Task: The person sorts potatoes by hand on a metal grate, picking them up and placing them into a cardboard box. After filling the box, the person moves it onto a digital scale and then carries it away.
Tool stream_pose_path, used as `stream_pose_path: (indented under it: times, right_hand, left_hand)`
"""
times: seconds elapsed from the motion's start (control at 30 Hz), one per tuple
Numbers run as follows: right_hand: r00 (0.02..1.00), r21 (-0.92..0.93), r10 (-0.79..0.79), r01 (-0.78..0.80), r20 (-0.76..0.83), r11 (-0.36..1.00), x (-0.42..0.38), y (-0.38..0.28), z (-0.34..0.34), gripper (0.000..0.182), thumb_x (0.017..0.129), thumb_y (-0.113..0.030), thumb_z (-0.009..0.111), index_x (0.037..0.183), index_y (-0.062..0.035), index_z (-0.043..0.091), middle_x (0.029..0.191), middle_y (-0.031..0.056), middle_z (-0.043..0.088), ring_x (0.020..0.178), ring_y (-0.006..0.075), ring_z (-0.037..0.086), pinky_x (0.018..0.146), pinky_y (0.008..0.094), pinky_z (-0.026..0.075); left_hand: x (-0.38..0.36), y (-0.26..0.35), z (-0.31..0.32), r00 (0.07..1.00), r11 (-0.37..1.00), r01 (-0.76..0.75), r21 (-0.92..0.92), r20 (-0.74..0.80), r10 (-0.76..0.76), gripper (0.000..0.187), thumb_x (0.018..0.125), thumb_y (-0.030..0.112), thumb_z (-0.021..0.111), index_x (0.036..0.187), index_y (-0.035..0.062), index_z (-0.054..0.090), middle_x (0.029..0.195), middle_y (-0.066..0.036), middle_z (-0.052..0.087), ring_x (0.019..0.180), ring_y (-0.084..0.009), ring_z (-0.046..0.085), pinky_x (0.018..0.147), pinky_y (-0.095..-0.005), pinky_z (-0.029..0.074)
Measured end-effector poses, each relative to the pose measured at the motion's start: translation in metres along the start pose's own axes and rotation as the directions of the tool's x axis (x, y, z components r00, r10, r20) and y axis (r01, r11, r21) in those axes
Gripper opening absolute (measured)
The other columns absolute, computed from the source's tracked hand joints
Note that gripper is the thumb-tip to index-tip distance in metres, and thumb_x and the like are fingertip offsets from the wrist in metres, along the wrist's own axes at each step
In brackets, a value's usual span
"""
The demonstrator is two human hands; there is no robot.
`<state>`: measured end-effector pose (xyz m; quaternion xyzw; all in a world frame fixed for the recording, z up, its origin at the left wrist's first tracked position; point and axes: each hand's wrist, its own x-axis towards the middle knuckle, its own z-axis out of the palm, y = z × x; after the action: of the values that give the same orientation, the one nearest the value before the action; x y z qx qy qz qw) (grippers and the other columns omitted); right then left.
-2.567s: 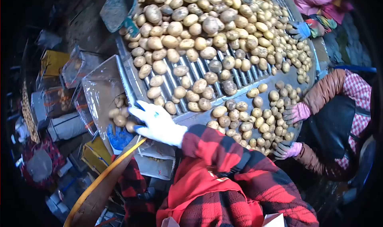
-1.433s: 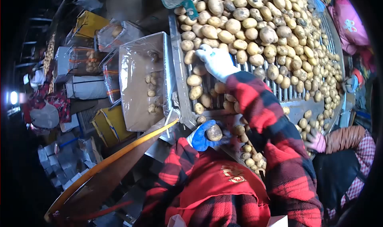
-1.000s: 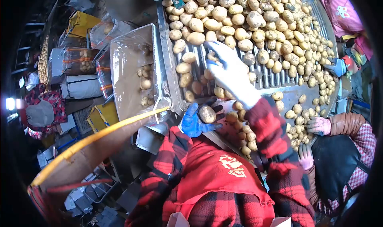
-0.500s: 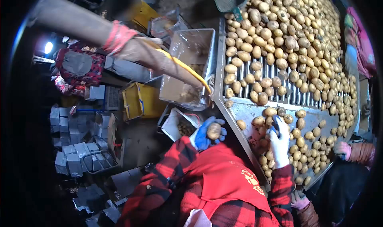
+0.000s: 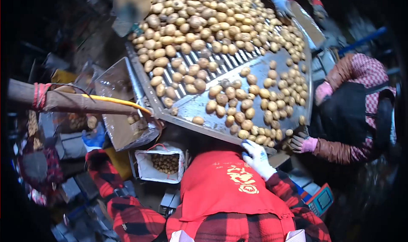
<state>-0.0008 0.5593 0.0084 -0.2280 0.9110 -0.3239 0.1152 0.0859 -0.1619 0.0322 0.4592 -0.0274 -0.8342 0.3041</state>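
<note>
My left hand (image 5: pixel 94 139), in a blue and white glove, reaches out to the left beside the pole. Its fingers are spread, and a single potato (image 5: pixel 92 122) sits just beyond the fingertips, apparently clear of them. Beneath it several potatoes (image 5: pixel 77 121) show in a container. My right hand (image 5: pixel 257 158), gloved white with blue fingertips, rests at the near edge of the metal sorting table (image 5: pixel 191 108); its fingers are extended and nothing shows in them. Close in front of it lie loose potatoes (image 5: pixel 246 124), and a big heap of potatoes (image 5: pixel 204 18) covers the slatted far part.
A wooden pole (image 5: pixel 63 101) with a yellow hose crosses the left side. Below it stand a plastic-lined carton (image 5: pixel 121 91) and a white-lined crate (image 5: pixel 144 169) holding small potatoes. At right, a co-worker (image 5: pixel 348 110) leans at the table; a blue-and-red device (image 5: pixel 323 199) sits lower.
My left hand has swung out left from near my body, and the potato it held is now past its fingertips. My right hand has come back from the potatoes to the table edge. The view has turned.
</note>
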Motion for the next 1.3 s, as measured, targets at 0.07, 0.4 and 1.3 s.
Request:
stream_pose_path:
  times: [0.07, 0.4, 1.3]
  right_hand:
    - [0.999, -0.046, 0.0, -0.002, -0.046, 0.999, -0.012, -0.002, 0.005, 0.043, 0.079, -0.016, 0.075, 0.121, -0.0091, 0.067, 0.125, 0.0178, 0.066, 0.112, 0.0373, 0.063, 0.096, 0.0462, 0.05]
    - [0.995, -0.171, -0.083, 0.091, 0.056, 0.981, 0.037, -0.056, 0.03, 0.05, 0.079, -0.025, 0.075, 0.124, -0.0073, 0.062, 0.127, 0.0162, 0.06, 0.118, 0.0367, 0.056, 0.104, 0.0488, 0.042]
    - [0.92, 0.055, 0.21, -0.203, -0.33, 0.978, -0.012, 0.035, -0.008, 0.038, 0.081, -0.017, 0.069, 0.118, -0.0102, 0.067, 0.122, 0.0105, 0.065, 0.108, 0.0316, 0.061, 0.097, 0.0457, 0.046]
  left_hand:
    - [0.007, -0.014, -0.008, 0.961, 0.934, -0.262, 0.243, 0.155, 0.229, 0.055, 0.096, 0.04, 0.059, 0.133, -0.0006, 0.054, 0.134, -0.016, 0.059, 0.128, -0.033, 0.054, 0.11, -0.052, 0.045]
    - [-0.138, -0.305, -0.045, 0.804, 0.368, -0.179, 0.912, 0.352, -0.48, 0.039, 0.102, 0.029, 0.059, 0.13, 0.0013, 0.06, 0.115, -0.013, 0.069, 0.097, -0.0222, 0.07, 0.086, -0.0337, 0.055]
    - [-0.119, -0.449, -0.028, 0.261, -0.519, -0.855, -0.01, 0.856, -0.447, 0.036, 0.085, 0.013, 0.067, 0.12, 0.0075, 0.068, 0.114, -0.016, 0.068, 0.104, -0.0353, 0.065, 0.094, -0.0454, 0.05]
